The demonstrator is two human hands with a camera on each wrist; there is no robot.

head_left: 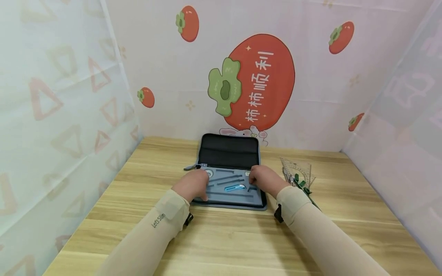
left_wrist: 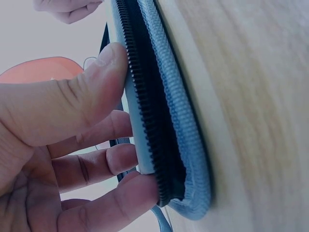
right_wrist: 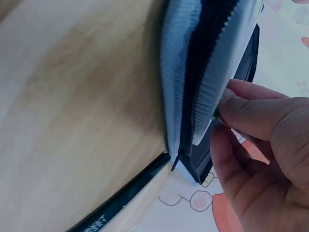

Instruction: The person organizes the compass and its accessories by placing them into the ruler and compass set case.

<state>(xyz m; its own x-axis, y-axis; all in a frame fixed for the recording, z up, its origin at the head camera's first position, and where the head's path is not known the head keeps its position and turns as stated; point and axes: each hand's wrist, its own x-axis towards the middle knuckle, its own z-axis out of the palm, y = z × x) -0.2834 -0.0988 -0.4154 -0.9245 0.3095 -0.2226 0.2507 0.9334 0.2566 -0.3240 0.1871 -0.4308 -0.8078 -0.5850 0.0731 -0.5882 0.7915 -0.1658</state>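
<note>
The right hand [head_left: 267, 179] pinches thumb against finger on a small green thing [right_wrist: 216, 114], mostly hidden, just over the tray's three o'clock edge; the left hand [head_left: 194, 186] is loosely bent, thumb and fingertips touching the tray [head_left: 228, 203] at nine o'clock. That tray sits inside an open zip case [head_left: 264, 207] in the middle of the table [head_left: 224, 237]. The work looks only partly through: a blue craft knife [head_left: 235, 188] lies near the tray's centre and a white ring [head_left: 209, 173] at ten o'clock, while several slots [head_left: 226, 194] stand bare and more tools remain outside. The tray is flat and grey-blue, its slots long and narrow; round it run dark zip teeth [left_wrist: 137, 96] and a ribbed, woven-looking blue edging [left_wrist: 176, 106]. At twelve o'clock the black lid [head_left: 228, 150] lies folded back. Out at about two o'clock are clear, thin rulers [head_left: 304, 167], with small green pieces [head_left: 299, 181] in front, partly behind the sleeve [head_left: 293, 201]. A slim dark stick [right_wrist: 120, 195] with pale lettering lies on the pale, streaky wood grain. Beyond hangs a creased cloth printed with red fruit [head_left: 269, 82].
</note>
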